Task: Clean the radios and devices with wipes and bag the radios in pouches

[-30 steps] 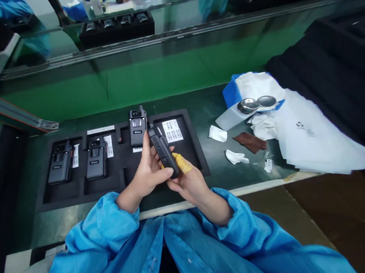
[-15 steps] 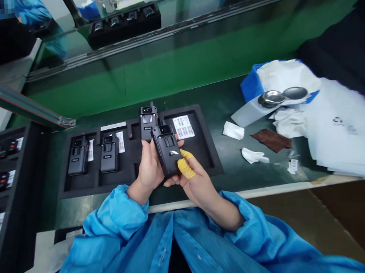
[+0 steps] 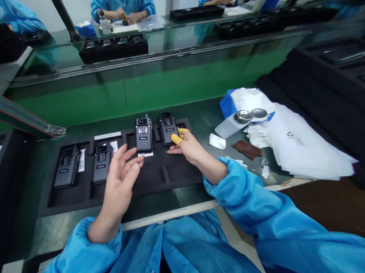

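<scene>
My right hand (image 3: pixel 187 146), with yellow finger cots on its thumb and a finger, grips a black two-way radio (image 3: pixel 168 128) marked "Riton" at the upper part of the right compartment. Just left of it, a similar radio (image 3: pixel 143 135) rests against the upper edge of the black foam tray (image 3: pixel 145 183), over a white label. My left hand (image 3: pixel 121 176) hovers over the tray, palm up and fingers apart, holding nothing. Two more radios, one at far left (image 3: pixel 67 169) and one beside my left hand (image 3: pixel 101 163), lie in their compartments next to printed labels.
To the right are a white bottle (image 3: pixel 227 126) with a metal cap, a blue bin (image 3: pixel 226 103) of white cloths, a brown cloth (image 3: pixel 247 149) and white sheets (image 3: pixel 305 142). Behind a green partition (image 3: pixel 167 84), co-workers in blue sleeves handle items near more trays (image 3: pixel 113 48).
My right hand has carried the radio up and away from me to the tray's right compartment. My left hand has come off the radios, moved left and opened. The view has shifted.
</scene>
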A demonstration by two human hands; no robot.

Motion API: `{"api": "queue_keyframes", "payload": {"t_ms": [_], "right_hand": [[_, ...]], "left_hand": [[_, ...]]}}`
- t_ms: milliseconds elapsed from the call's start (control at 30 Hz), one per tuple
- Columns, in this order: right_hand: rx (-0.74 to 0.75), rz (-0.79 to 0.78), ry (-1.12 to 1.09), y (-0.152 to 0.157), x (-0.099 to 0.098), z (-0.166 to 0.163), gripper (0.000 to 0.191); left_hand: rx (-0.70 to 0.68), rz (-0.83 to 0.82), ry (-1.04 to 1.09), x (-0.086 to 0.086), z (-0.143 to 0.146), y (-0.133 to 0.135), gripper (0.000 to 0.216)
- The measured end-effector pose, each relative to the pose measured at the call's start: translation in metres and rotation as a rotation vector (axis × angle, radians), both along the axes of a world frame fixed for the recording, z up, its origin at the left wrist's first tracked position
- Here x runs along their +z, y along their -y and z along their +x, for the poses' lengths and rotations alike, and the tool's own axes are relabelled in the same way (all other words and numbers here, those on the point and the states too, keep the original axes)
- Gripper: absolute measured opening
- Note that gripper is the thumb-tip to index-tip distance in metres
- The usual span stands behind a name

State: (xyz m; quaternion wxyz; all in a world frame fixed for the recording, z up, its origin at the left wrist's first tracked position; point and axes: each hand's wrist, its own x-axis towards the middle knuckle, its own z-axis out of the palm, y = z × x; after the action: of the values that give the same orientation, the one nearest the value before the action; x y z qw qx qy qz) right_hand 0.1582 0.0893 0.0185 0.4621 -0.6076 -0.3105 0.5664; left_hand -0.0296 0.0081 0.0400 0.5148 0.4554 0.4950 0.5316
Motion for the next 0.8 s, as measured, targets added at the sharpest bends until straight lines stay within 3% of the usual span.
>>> {"api": "queue_keyframes", "payload": {"t_ms": [167, 333, 433, 533, 667, 733, 800], "right_hand": [[0.079, 0.056, 0.123, 0.002, -0.007, 0.015, 0.022], [0.187, 0.269, 0.675, 0.008, -0.005, 0.029, 0.025], [0.231, 0.316, 0.891, 0.016, -0.003, 0.027, 0.038], [0.233, 0.407, 0.94, 0.028, -0.002, 0.021, 0.045], [0.257, 0.492, 0.874, 0.042, 0.001, 0.015, 0.046], [0.279, 0.496, 0.812, 0.047, 0.003, 0.01, 0.046], [0.322, 0.503, 0.722, 0.053, 0.006, 0.001, 0.044]], "left_hand": [[0.161, 0.072, -0.315, -0.001, -0.041, 0.002, 0.051], [0.306, 0.088, -1.015, -0.008, -0.078, -0.005, 0.068], [0.254, -0.013, -1.239, -0.013, -0.081, -0.011, 0.085], [0.144, -0.109, -1.39, -0.013, -0.073, -0.016, 0.094], [0.124, -0.151, -1.361, -0.013, -0.07, -0.022, 0.088], [0.176, -0.162, -1.172, -0.013, -0.074, -0.023, 0.088], [0.216, -0.177, -0.828, -0.012, -0.076, -0.021, 0.087]]}}
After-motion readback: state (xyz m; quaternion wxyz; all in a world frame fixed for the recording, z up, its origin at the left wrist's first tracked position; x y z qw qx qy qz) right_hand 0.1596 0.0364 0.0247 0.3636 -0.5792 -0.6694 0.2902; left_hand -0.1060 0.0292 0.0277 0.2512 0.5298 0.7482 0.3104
